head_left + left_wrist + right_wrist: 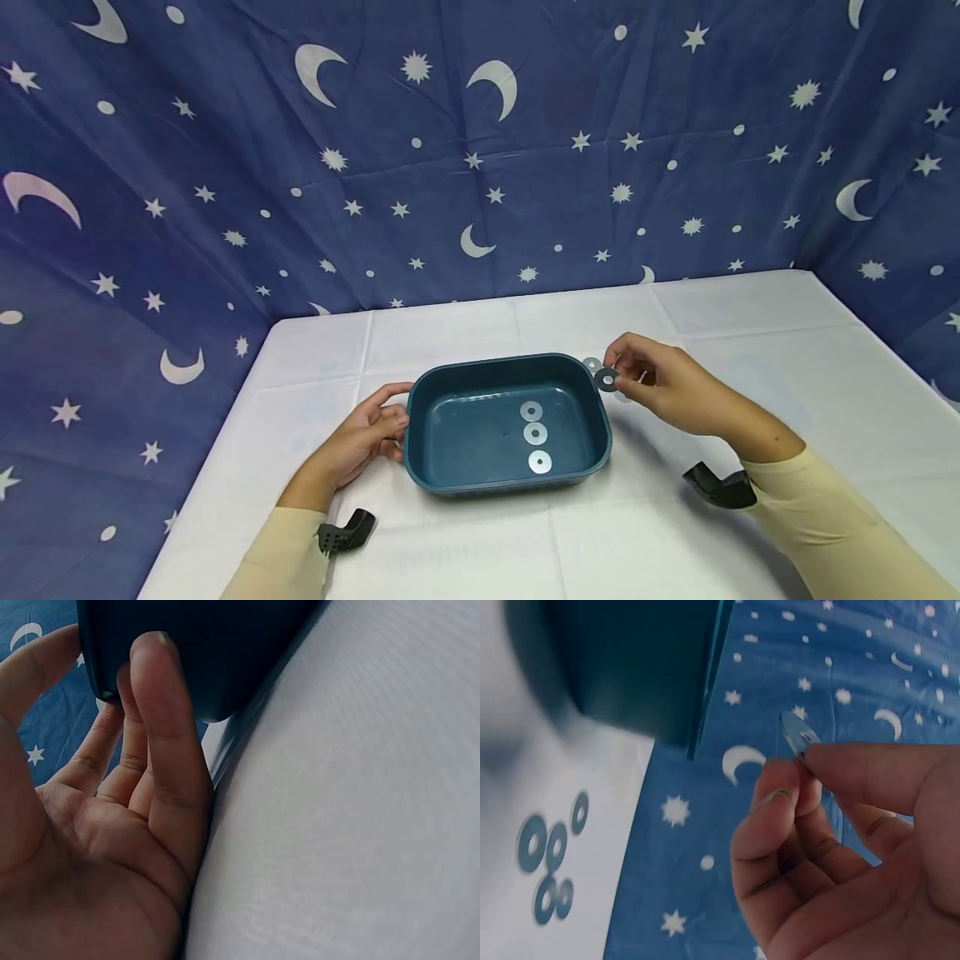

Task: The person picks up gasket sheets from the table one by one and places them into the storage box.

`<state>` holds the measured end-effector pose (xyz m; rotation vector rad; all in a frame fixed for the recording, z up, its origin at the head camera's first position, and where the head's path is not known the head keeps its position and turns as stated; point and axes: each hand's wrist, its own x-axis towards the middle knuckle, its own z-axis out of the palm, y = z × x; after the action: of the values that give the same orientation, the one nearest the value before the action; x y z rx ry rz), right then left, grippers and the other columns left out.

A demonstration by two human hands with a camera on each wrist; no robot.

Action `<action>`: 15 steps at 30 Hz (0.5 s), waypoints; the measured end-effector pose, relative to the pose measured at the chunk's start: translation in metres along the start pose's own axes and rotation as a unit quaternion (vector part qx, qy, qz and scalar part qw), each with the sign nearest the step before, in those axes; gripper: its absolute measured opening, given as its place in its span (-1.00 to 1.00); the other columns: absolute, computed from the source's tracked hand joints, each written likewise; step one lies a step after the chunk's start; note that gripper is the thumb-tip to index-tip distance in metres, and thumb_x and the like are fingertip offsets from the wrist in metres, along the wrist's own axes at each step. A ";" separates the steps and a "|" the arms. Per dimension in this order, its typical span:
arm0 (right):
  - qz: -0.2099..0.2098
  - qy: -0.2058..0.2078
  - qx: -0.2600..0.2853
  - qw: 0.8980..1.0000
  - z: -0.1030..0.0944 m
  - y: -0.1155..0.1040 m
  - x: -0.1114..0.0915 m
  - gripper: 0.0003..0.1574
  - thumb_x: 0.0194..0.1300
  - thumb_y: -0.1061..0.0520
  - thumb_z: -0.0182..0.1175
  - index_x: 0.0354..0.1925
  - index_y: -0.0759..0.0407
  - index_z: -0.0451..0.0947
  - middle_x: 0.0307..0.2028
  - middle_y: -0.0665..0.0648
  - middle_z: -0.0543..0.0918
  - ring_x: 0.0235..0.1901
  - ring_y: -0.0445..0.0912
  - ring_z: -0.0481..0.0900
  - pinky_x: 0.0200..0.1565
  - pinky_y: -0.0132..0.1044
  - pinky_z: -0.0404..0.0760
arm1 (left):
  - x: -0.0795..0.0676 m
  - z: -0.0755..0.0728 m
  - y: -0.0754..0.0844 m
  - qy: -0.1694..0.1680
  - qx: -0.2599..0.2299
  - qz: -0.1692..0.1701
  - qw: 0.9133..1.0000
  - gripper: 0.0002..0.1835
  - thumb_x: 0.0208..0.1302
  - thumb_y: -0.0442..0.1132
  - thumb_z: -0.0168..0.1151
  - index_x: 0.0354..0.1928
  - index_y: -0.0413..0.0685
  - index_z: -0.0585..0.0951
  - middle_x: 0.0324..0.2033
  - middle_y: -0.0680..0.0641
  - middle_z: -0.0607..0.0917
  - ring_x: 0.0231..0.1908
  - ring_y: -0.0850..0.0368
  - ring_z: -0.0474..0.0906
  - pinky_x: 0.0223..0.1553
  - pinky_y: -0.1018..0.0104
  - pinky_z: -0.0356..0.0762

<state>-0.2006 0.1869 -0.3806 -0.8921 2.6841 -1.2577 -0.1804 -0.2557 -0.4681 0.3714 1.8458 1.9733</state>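
Note:
A dark teal plastic tub (pixel 465 483) sits on the white table in the head view. Three silver washers lie in a row on its floor, among them a near one (pixel 540 462). My right hand (pixel 675 387) pinches a single flat washer (pixel 606 380) between thumb and fingertips, just beside the tub's right rim; the right wrist view shows this washer (pixel 798 735) edge-on. My left hand (pixel 363 437) touches the tub's left end with its fingertips, the fingers loosely bent. From the left wrist view, the fingers (pixel 165 727) rest against the tub's outer wall (pixel 202 652).
Several loose washers (pixel 532 844) lie on the table to the right of the tub, partly hidden by my right hand in the head view. White cloth covers the table (pixel 465 550). A blue curtain (pixel 555 192) with moons and stars hangs behind and at the sides.

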 end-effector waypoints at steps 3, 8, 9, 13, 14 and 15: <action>-0.006 -0.005 0.005 1.000 0.006 -0.008 0.003 -0.71 0.31 0.40 0.22 -0.11 0.07 0.48 -0.39 0.02 0.57 -0.40 -0.18 0.52 -0.37 -0.37 0.54 | 0.001 0.000 0.000 -0.003 0.004 0.004 1.000 -0.46 0.48 -0.29 0.10 0.42 -0.09 0.22 -0.35 0.11 0.62 -0.45 0.27 0.58 -0.44 0.42 0.66; -0.011 -0.018 0.011 1.000 0.019 -0.019 0.010 -0.72 0.33 0.36 0.23 -0.10 0.05 0.48 -0.38 0.03 0.57 -0.37 -0.17 0.51 -0.34 -0.37 0.54 | 0.001 0.000 0.000 -0.001 0.007 0.007 1.000 -0.47 0.48 -0.28 0.12 0.41 -0.09 0.23 -0.35 0.12 0.62 -0.45 0.28 0.59 -0.45 0.42 0.66; -0.010 -0.022 0.013 1.000 0.022 -0.021 0.011 -0.73 0.33 0.36 0.23 -0.10 0.05 0.48 -0.37 0.03 0.57 -0.36 -0.17 0.51 -0.33 -0.37 0.54 | 0.001 0.000 0.000 -0.001 0.007 0.007 1.000 -0.47 0.47 -0.28 0.12 0.40 -0.08 0.23 -0.36 0.12 0.62 -0.45 0.28 0.59 -0.45 0.42 0.66; -0.004 -0.037 0.030 0.999 0.034 -0.027 0.015 -0.76 0.36 0.35 0.21 -0.11 0.06 0.47 -0.36 0.03 0.56 -0.34 -0.16 0.52 -0.30 -0.37 0.56 | 0.001 0.001 0.000 0.005 0.004 0.006 1.000 -0.46 0.45 -0.30 0.16 0.39 -0.05 0.25 -0.37 0.13 0.61 -0.47 0.28 0.58 -0.45 0.42 0.65; -0.003 -0.040 0.034 0.999 0.037 -0.029 0.017 -0.76 0.36 0.35 0.20 -0.11 0.05 0.47 -0.36 0.02 0.56 -0.35 -0.17 0.51 -0.30 -0.37 0.55 | 0.001 0.001 0.000 0.006 0.004 0.005 1.000 -0.46 0.45 -0.30 0.16 0.39 -0.05 0.25 -0.37 0.13 0.61 -0.47 0.28 0.58 -0.45 0.42 0.65; -0.004 -0.043 0.036 0.998 0.040 -0.029 0.018 -0.76 0.36 0.36 0.19 -0.11 0.06 0.47 -0.36 0.02 0.55 -0.36 -0.17 0.51 -0.30 -0.37 0.55 | 0.000 0.002 0.000 0.007 0.004 0.005 1.000 -0.45 0.44 -0.31 0.17 0.39 -0.04 0.25 -0.37 0.13 0.61 -0.48 0.28 0.58 -0.45 0.42 0.65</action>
<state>-0.1901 0.1351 -0.3830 -0.9277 2.5540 -1.2779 -0.1801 -0.2542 -0.4680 0.3713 1.8644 1.9802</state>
